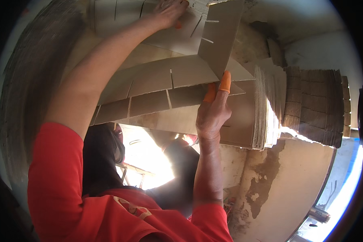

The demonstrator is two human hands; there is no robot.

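Note:
My right hand (215, 111), with orange finger covers on its thumb and a finger, is closed on slotted cardboard strips. One slotted strip (151, 78) runs left from it, above another strip (149, 105). An upright slotted cardboard piece (221, 36) rises at an angle from just above the fingertips. Far off at the upper edge, my left hand (169, 14), also with orange covers, bends its fingers on a slotted cardboard sheet (181, 34). That hand is partly cut off by the picture's edge, and its exact hold is hard to make out.
A thick stack of cardboard sheets (266, 105) stands right of my right hand. Darker bundled cardboard (316, 105) sits beyond it. Large stacked layers (32, 88) line the left side. Below the strips are my legs (101, 153) and bright floor (143, 153).

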